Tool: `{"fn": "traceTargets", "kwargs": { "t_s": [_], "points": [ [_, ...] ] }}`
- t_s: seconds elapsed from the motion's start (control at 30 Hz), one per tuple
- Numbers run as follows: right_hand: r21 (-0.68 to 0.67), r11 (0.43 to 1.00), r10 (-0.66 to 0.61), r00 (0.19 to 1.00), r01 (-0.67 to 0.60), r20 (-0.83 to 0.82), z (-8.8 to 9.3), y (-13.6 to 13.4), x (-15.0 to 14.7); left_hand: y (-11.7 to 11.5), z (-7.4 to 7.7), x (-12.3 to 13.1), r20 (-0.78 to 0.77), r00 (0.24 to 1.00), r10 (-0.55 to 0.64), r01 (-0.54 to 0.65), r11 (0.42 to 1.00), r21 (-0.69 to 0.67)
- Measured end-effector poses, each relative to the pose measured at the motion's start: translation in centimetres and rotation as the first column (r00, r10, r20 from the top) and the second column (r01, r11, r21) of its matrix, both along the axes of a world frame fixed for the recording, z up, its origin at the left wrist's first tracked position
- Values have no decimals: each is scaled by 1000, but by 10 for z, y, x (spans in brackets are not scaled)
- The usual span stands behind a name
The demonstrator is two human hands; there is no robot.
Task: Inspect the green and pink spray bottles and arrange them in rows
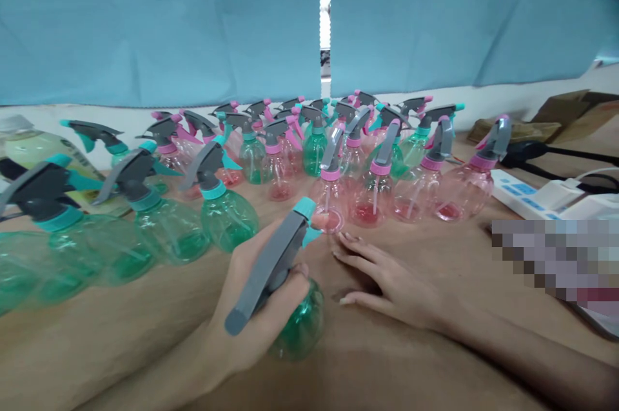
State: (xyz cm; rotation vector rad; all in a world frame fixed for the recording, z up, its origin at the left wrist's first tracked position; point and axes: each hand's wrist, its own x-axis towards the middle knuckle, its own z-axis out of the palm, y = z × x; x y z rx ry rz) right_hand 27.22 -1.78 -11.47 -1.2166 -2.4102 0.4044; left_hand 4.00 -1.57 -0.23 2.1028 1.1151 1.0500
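My left hand (pixel 261 288) is wrapped round the neck of a green spray bottle (pixel 302 327) with a grey and turquoise trigger head. The bottle is low over the front of the wooden table; whether it touches the surface I cannot tell. Fingers apart, my right hand (pixel 382 279) lies by the tabletop, holding nothing. Just beyond its fingertips stands a pink spray bottle (pixel 331 201), one of several in a row. To the left of my left hand, another green spray bottle (pixel 227 220) stands at the end of a row of green ones.
More green and pink bottles (pixel 280 172) crowd the back of the table (pixel 367 359). On the right are a white power strip (pixel 532 195) with plugs, black cables (pixel 580 153), cardboard (pixel 556 114) and a blurred-out object (pixel 565 262). A large pale container (pixel 43 146) stands at far left, before blue curtains (pixel 169 24).
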Motion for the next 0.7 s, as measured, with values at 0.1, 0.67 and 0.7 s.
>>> {"fn": "traceTargets", "kwargs": {
  "t_s": [0.1, 0.67, 0.7],
  "points": [
    [-9, 1000, 14, 1000, -13, 10, 2, 0, 1, 0, -3, 0, 47, 998, -40, 43, 998, -54],
    [-26, 999, 25, 999, -26, -25, 2, 3, 2, -2, -8, -3, 113, 994, 2, 21, 979, -204],
    [-28, 999, 25, 1000, -25, -18, 3, 3, 2, -2, -9, -3, 113, 994, 7, 17, 978, -206]
  ]
}}
